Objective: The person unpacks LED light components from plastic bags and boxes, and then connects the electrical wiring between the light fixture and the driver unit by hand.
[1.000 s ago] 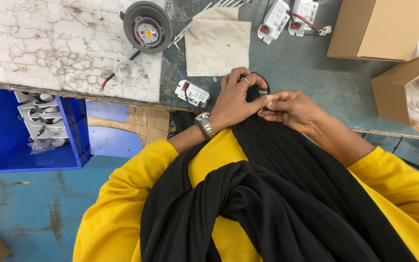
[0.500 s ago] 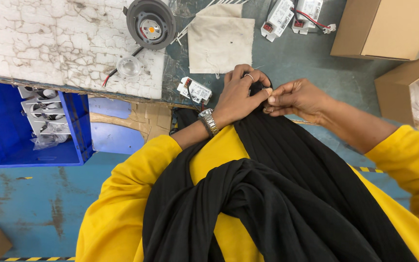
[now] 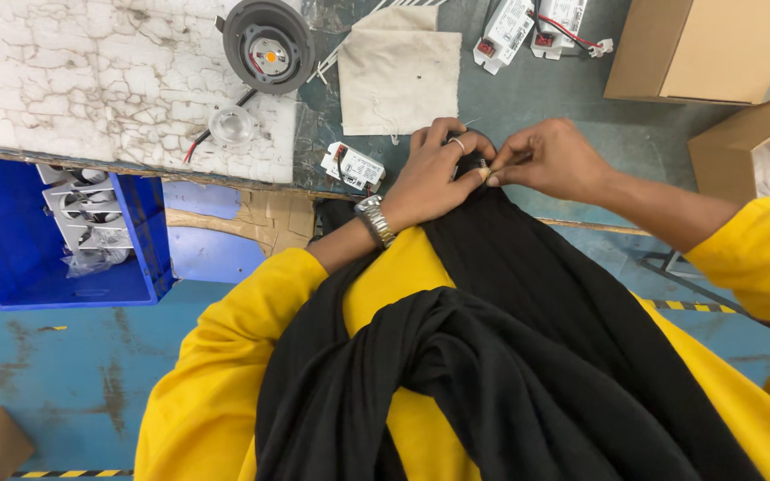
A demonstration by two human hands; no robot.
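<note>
My left hand (image 3: 430, 183), with a metal watch and a ring, curls over a small black round part (image 3: 467, 163) at the near edge of the table. Most of that part is hidden under the fingers. My right hand (image 3: 550, 160) meets it from the right, thumb and forefinger pinched on a small piece (image 3: 489, 173) at the part's edge; what the piece is cannot be made out. Both hands touch each other above my black scarf (image 3: 510, 294).
A round grey lamp housing (image 3: 267, 44), a clear lens (image 3: 231, 125), a white driver box (image 3: 354, 167) and a beige cloth (image 3: 398, 80) lie on the table. Two more drivers (image 3: 536, 22) and cardboard boxes (image 3: 697, 44) stand at the back right. A blue bin (image 3: 11, 258) with metal parts sits below left.
Both hands stay joined on the black part and have shifted slightly forward over the table edge. My right arm has stretched out further to the right.
</note>
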